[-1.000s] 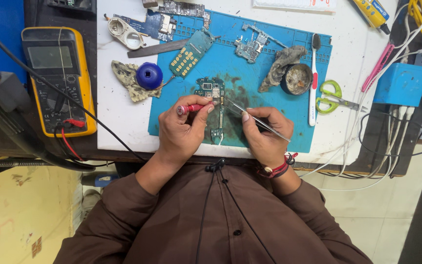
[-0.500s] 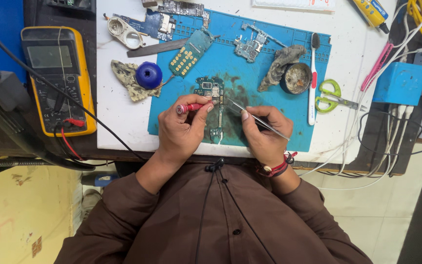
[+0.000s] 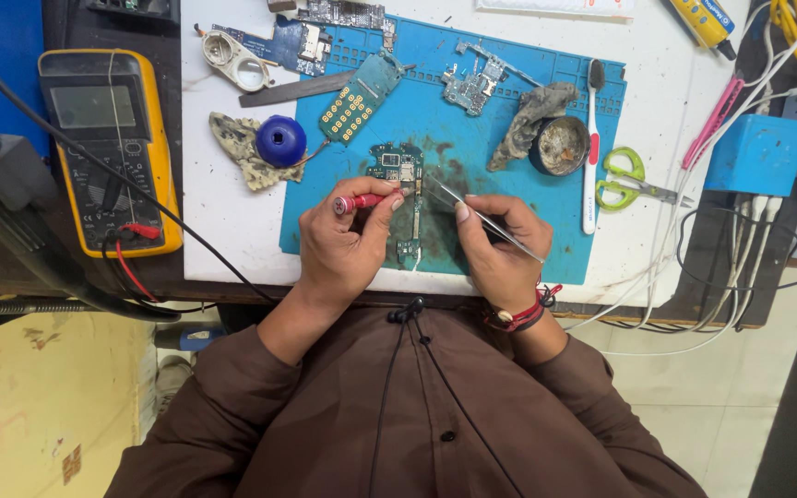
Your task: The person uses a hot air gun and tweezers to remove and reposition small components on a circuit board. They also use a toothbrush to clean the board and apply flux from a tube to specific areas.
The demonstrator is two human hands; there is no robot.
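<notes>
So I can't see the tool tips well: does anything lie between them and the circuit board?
Nothing visible does. The left hand holds a red screwdriver and the right hand holds tweezers; both tips reach the board on the blue mat unobstructed.

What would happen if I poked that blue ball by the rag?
The blue ball looks round and smooth, so it would probably roll. It seems to rest against the crumpled rag, which might stop it going that way. It looks small, so probably light.
</notes>
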